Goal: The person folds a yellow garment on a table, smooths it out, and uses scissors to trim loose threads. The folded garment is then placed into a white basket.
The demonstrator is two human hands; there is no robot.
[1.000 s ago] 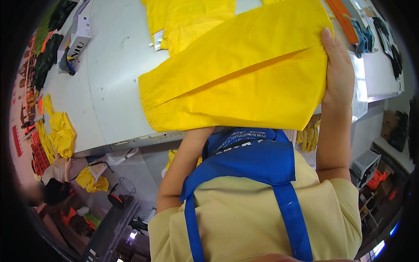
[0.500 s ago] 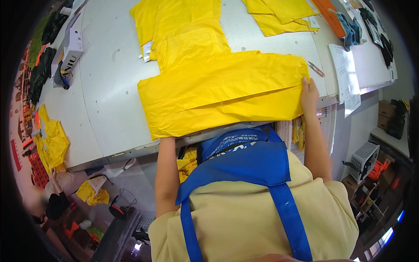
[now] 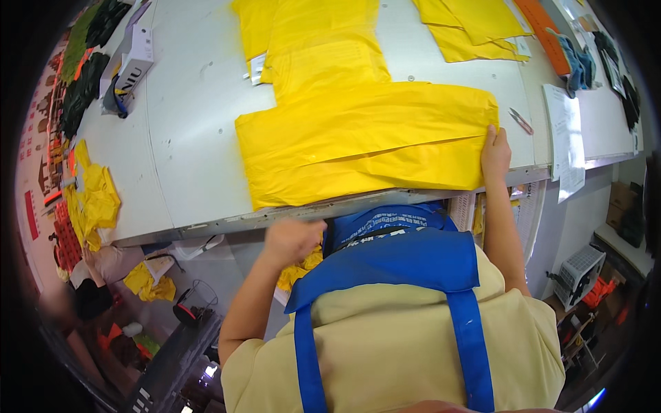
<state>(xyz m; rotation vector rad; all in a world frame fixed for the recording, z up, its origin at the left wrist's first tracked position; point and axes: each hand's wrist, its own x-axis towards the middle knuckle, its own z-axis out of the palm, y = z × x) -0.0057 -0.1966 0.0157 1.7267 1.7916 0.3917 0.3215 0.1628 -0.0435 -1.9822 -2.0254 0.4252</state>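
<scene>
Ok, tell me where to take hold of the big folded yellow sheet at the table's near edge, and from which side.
Probably the right end of the folded yellow sheet, coming from the near right, where the right hand already rests on its corner. The layers lie flat and stacked with their edges meeting there, so a pinch catches them together. The left hand is below the table edge, off the sheet.

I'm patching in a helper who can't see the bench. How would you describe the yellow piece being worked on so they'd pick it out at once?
Start at the long pale grey work table. At its near edge lies a wide folded yellow fabric piece, with the right hand pressing its right end. Unlike the narrower yellow stack behind it and the yellow pieces at the far right, it runs crosswise and is the only one touched.
</scene>
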